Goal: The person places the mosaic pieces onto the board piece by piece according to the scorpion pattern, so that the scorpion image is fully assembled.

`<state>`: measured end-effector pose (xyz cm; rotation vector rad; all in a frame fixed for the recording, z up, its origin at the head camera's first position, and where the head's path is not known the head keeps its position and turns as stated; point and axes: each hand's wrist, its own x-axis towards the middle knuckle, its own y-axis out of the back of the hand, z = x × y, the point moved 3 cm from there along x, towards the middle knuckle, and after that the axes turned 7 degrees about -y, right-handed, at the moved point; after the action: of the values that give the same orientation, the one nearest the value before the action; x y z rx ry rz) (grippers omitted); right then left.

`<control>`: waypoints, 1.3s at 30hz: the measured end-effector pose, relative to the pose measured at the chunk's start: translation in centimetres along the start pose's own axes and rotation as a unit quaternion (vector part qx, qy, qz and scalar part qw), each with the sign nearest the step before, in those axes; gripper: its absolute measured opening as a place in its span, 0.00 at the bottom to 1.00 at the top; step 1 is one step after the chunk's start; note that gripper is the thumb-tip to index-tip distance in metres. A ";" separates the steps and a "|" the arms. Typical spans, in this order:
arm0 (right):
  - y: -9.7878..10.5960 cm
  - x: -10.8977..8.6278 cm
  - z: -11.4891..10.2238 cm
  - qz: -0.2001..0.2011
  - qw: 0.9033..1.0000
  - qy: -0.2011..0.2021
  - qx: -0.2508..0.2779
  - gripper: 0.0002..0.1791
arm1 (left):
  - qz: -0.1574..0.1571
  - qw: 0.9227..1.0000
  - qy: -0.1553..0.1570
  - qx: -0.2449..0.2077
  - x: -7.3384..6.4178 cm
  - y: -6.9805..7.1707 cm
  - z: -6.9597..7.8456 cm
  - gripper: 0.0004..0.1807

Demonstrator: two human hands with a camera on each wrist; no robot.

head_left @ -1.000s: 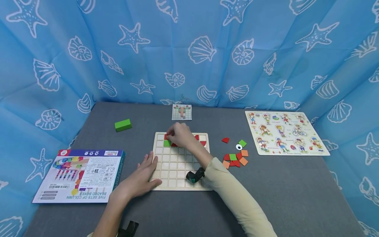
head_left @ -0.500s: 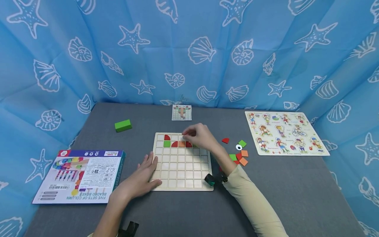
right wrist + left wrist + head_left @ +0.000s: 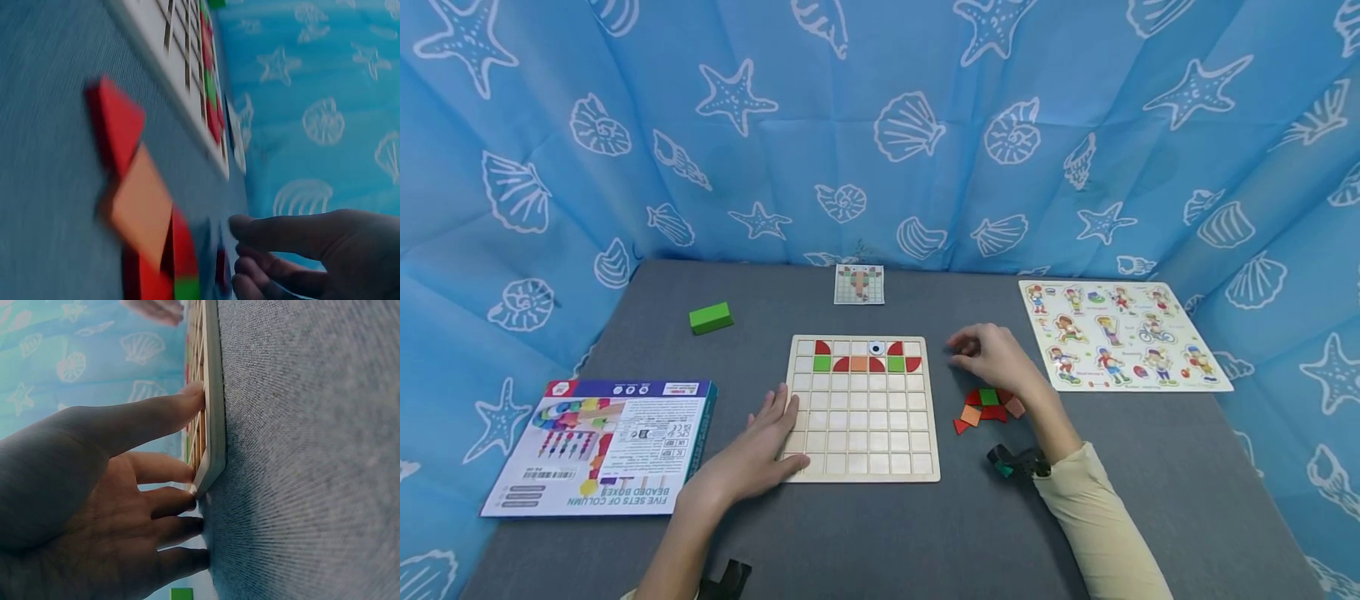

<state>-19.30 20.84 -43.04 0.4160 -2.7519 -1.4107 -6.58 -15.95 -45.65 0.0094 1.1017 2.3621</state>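
Note:
My left hand (image 3: 760, 446) lies with spread fingers at the left edge of the wooden grid board (image 3: 932, 450). In the left wrist view its thumb rests on the board's rim (image 3: 214, 406) and the other fingers lie along the corner. My right hand (image 3: 996, 357) is just right of the board, over the loose tiles, with thumb and forefinger apart. On the board's top rows sit red quarter-round tiles (image 3: 895, 347), green squares (image 3: 822, 363), an orange square (image 3: 859, 364) and a white eye tile (image 3: 876, 348). In the right wrist view, the right fingers (image 3: 281, 234) are loosely bent near a red piece (image 3: 220, 267).
Loose red, orange and green tiles (image 3: 990, 397) lie right of the board, some hidden by the right hand. A pattern card (image 3: 859, 285) is behind the board. A green block (image 3: 711, 317) and a boxed set (image 3: 602, 446) are left; a picture puzzle (image 3: 1123, 337) is at right.
My right hand has left the board's top rows and travelled right to the loose tiles. The white eye tile now shows on the top row. My left hand has stayed put.

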 end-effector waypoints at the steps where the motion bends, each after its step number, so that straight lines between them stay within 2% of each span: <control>1: 0.3 -0.2 0.6 0.004 1.000 -0.005 -0.010 0.13 | -0.005 1.000 0.004 0.000 -0.1 0.2 0.3 0.50; 4: 0.7 -0.5 2.1 0.007 0.999 -0.017 -0.033 0.13 | -0.013 1.000 0.012 0.005 -0.3 0.5 0.9 0.48; 7: 0.9 -0.5 2.8 0.004 0.999 -0.029 -0.040 0.12 | -0.010 1.000 0.010 0.008 -0.3 0.5 0.9 0.48; 14: 1.0 -0.3 3.0 0.000 0.999 -0.035 -0.034 0.10 | 0.008 1.000 -0.009 0.017 0.4 -0.7 -1.5 0.51; 19: 0.9 -0.3 2.9 0.007 0.999 -0.021 -0.025 0.08 | 0.004 1.000 -0.007 0.001 0.0 -0.2 -0.5 0.50; 21: 0.7 -0.4 2.8 0.011 1.000 -0.013 -0.020 0.07 | 0.005 1.000 -0.011 0.003 0.0 -0.3 -0.7 0.50; 27: 0.5 -0.6 2.3 0.020 1.000 0.000 0.002 0.05 | 0.010 1.000 -0.017 0.008 0.3 -0.8 -1.6 0.52; 30: 0.3 -0.7 1.7 0.014 0.999 0.002 0.031 0.05 | 0.005 1.000 -0.012 -0.001 0.1 -0.5 -1.1 0.52; 32: 0.2 -0.8 1.1 0.003 0.999 0.006 0.053 0.06 | 0.007 1.000 -0.015 0.005 0.3 -0.7 -1.4 0.52; 36: -0.2 -0.8 -0.3 -0.017 0.996 0.020 0.089 0.08 | 0.001 1.000 -0.008 0.005 0.2 -0.5 -1.1 0.51; 39: -0.8 -0.5 -1.5 -0.020 0.994 0.029 0.102 0.10 | -0.002 1.000 -0.001 -0.005 -0.1 -0.1 -0.4 0.51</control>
<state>-18.42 19.36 -42.75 0.5121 -2.8656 -1.1078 -6.55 -16.19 -45.98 0.0063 1.0867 2.3643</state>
